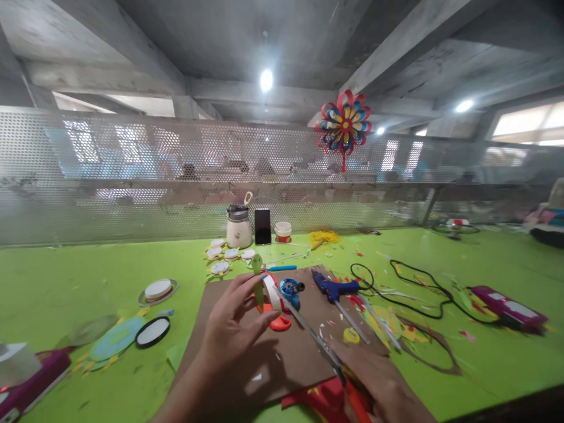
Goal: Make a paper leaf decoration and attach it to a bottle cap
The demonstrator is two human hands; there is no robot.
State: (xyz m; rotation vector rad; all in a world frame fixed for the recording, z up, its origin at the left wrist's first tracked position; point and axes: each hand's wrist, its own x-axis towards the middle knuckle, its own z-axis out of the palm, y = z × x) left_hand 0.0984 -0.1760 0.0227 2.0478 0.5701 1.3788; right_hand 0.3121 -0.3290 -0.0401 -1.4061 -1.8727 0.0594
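Note:
My left hand [231, 323] is closed around a narrow green piece with small eye-like marks [257, 265], held upright above the cardboard. Right beside its fingers is a white ring with a red edge [272, 291]; whether the hand grips it too, I cannot tell. My right hand [374, 373], blurred, grips scissors [324, 349] with orange-red handles, their long blades pointing up and left toward the ring. Behind the blade tips sits a blue round object with a dark knob [291, 292]. An orange-red loop [280, 323] lies on the cardboard sheet [304, 370].
A blue glue gun [335, 286] lies to the right, its black cord [434, 288] running toward a purple box [509, 305]. Paper scraps surround it. Farther back stand a jug [239, 229], a phone [262, 227] and a small tub [283, 232]. Round discs [152, 332] lie left.

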